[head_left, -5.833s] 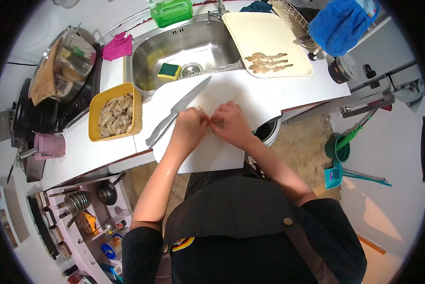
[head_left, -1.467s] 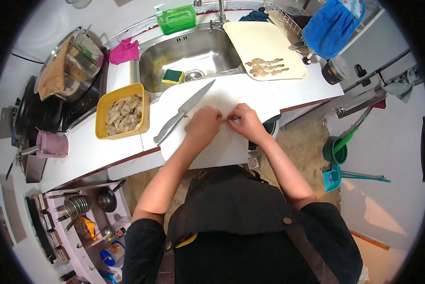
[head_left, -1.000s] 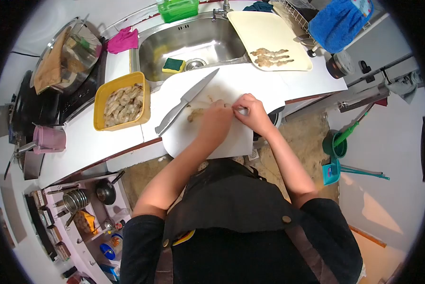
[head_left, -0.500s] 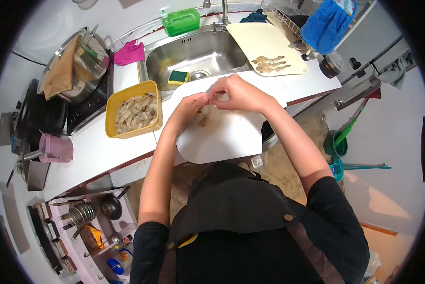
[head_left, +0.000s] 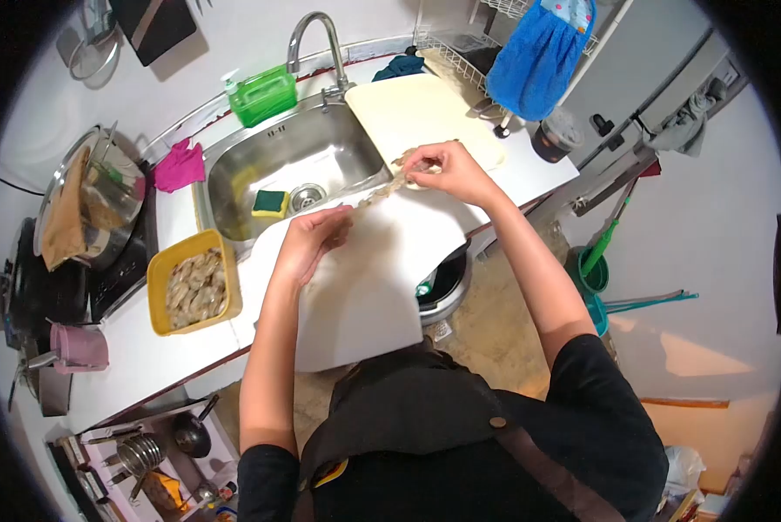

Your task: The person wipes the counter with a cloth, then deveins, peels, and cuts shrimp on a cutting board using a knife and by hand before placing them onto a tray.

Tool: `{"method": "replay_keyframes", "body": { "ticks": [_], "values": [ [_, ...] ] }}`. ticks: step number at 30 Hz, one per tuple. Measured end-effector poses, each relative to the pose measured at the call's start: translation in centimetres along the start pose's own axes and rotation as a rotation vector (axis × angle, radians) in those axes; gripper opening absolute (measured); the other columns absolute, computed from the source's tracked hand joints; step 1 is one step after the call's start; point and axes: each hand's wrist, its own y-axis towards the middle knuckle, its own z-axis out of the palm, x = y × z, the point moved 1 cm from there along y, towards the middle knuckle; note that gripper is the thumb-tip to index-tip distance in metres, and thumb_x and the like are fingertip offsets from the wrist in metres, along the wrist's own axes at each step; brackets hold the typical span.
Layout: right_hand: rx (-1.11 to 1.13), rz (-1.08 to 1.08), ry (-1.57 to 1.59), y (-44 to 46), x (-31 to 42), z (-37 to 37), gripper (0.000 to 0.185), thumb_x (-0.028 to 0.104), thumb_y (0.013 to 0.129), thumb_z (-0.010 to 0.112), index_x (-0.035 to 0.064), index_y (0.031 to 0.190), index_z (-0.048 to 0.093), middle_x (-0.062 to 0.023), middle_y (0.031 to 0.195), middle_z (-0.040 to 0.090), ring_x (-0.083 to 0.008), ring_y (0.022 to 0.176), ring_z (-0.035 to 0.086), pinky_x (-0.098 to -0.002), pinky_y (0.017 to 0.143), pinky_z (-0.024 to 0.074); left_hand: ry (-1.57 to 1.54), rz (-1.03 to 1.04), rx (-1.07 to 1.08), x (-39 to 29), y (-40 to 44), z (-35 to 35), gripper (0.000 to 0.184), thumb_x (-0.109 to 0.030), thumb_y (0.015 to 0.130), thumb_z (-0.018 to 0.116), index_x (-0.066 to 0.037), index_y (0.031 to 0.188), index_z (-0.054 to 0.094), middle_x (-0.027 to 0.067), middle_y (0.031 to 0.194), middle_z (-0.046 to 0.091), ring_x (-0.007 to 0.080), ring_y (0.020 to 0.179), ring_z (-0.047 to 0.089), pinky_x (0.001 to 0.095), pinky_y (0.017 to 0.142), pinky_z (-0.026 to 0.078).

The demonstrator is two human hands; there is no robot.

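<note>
A greyish shrimp [head_left: 380, 193] stretches between my two hands above the white cutting board [head_left: 364, 296]. My right hand [head_left: 449, 174] pinches its upper end, close to the edge of the cream tray [head_left: 377, 109]. At its lower end, my left hand [head_left: 314, 242] has thumb and fingertips closed on it; the exact contact is small and blurred. More shrimp [head_left: 402, 157] lie on the tray, partly hidden behind my right hand. To the left, a yellow tub [head_left: 154, 291] holds a heap of shrimp [head_left: 197, 289].
Behind the board is a steel sink [head_left: 242, 170] with a green and yellow sponge [head_left: 270, 204] and a faucet [head_left: 321, 43]. A pot [head_left: 116, 217] stands at the left. Below the board's right edge is a bin [head_left: 454, 291]. A blue towel [head_left: 538, 65] hangs at the back right.
My hands, together over the board before, have moved apart. My right hand has shifted to the tray's near edge, and the shrimp now shows between them. The view has turned toward the right.
</note>
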Motion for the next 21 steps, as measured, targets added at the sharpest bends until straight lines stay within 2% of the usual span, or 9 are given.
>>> {"method": "replay_keyframes", "body": {
  "ticks": [3, 6, 9, 12, 13, 16, 17, 18, 21],
  "values": [
    [-0.076, 0.063, -0.018, 0.8, -4.7, -4.0, 0.011, 0.006, 0.083, 0.068, -0.0001, 0.092, 0.07, -0.0006, 0.083, 0.068, -0.0055, 0.076, 0.057, -0.0222, 0.071, 0.047, 0.15, 0.053, -0.107, -0.1, 5.4, 3.0, 0.02, -0.012, 0.092, 0.062, 0.002, 0.104, 0.07, 0.0026, 0.083, 0.066, 0.0098, 0.07, 0.059, 0.0227, 0.065, 0.049],
    [-0.171, 0.033, -0.105, 2.8, -9.5, -7.7, 0.012, 0.006, 0.08, 0.068, -0.0012, 0.09, 0.07, -0.0049, 0.08, 0.07, -0.0076, 0.072, 0.062, -0.0234, 0.067, 0.0504, 0.293, 0.17, -0.078, -0.9, 11.7, 6.0, 0.015, -0.01, 0.086, 0.063, 0.002, 0.087, 0.072, 0.0016, 0.067, 0.062, 0.0091, 0.061, 0.056, 0.0238, 0.059, 0.047],
    [-0.227, 0.09, -0.218, 5.6, -13.7, -11.1, 0.011, 0.007, 0.078, 0.067, -0.0011, 0.085, 0.07, -0.0057, 0.074, 0.069, -0.0074, 0.067, 0.06, -0.0241, 0.062, 0.0487, 0.57, 0.208, -0.218, -1.5, 17.7, 9.1, 0.016, -0.009, 0.079, 0.064, 0.002, 0.069, 0.068, 0.003, 0.055, 0.056, 0.0086, 0.055, 0.055, 0.0248, 0.054, 0.046],
    [-0.229, 0.127, -0.257, 7.4, -17.4, -11.9, 0.01, 0.008, 0.077, 0.067, -0.0008, 0.082, 0.07, -0.0063, 0.07, 0.067, -0.0084, 0.062, 0.059, -0.0251, 0.059, 0.0474, 0.6, 0.216, -0.381, 1.0, 21.7, 9.3, 0.015, -0.008, 0.075, 0.064, 0.002, 0.065, 0.067, 0.0102, 0.053, 0.059, 0.0164, 0.056, 0.062, 0.0292, 0.055, 0.049],
    [-0.192, 0.157, -0.257, 8.0, -18.7, -11.9, 0.01, 0.007, 0.075, 0.067, -0.0006, 0.081, 0.07, -0.0092, 0.069, 0.066, -0.0147, 0.063, 0.061, -0.0284, 0.061, 0.0483, 0.769, 0.334, -0.433, 1.7, 22.3, 9.3, 0.011, -0.008, 0.075, 0.064, 0.0, 0.07, 0.07, 0.0167, 0.065, 0.066, 0.029, 0.064, 0.068, 0.0371, 0.061, 0.054],
    [-0.147, 0.049, -0.444, 8.3, -20.3, -11.8, 0.011, 0.007, 0.075, 0.067, 0.0005, 0.084, 0.07, -0.0129, 0.077, 0.066, -0.0222, 0.069, 0.062, -0.032, 0.066, 0.0495, 1.156, 0.575, -0.617, 2.6, 22.5, 9.5, 0.01, -0.01, 0.078, 0.069, -0.003, 0.081, 0.074, 0.0127, 0.068, 0.069, 0.0251, 0.064, 0.068, 0.0342, 0.064, 0.055],
    [-0.221, 0.021, -0.505, 7.8, -19.4, -11.5, 0.014, 0.007, 0.074, 0.067, 0.0018, 0.087, 0.071, -0.0157, 0.087, 0.066, -0.0274, 0.081, 0.062, -0.0357, 0.074, 0.05, 1.174, 0.474, -0.61, 1.6, 21.0, 10.1, 0.017, -0.012, 0.079, 0.069, -0.003, 0.094, 0.073, 0.0187, 0.085, 0.07, 0.0319, 0.077, 0.069, 0.0399, 0.07, 0.055],
    [-0.227, -0.136, -0.552, 7.5, -19.3, -11.7, 0.023, 0.006, 0.075, 0.068, 0.0034, 0.098, 0.07, -0.0173, 0.101, 0.064, -0.0296, 0.095, 0.06, -0.0361, 0.083, 0.0488, 1.137, 0.478, -0.624, 0.6, 19.1, 10.5, 0.02, -0.011, 0.08, 0.068, -0.004, 0.098, 0.072, 0.0186, 0.089, 0.069, 0.0313, 0.08, 0.069, 0.0399, 0.072, 0.055],
    [-0.395, -0.28, -0.561, 4.8, -16.5, -10.5, 0.039, 0.006, 0.077, 0.07, 0.006, 0.115, 0.064, -0.0164, 0.114, 0.059, -0.0327, 0.111, 0.052, -0.0396, 0.096, 0.043, 1.017, 0.508, -0.747, -1.7, 12.1, 9.6, 0.028, -0.008, 0.081, 0.066, -0.004, 0.109, 0.069, 0.0183, 0.099, 0.067, 0.0301, 0.087, 0.067, 0.04, 0.077, 0.053]
  ]
}}
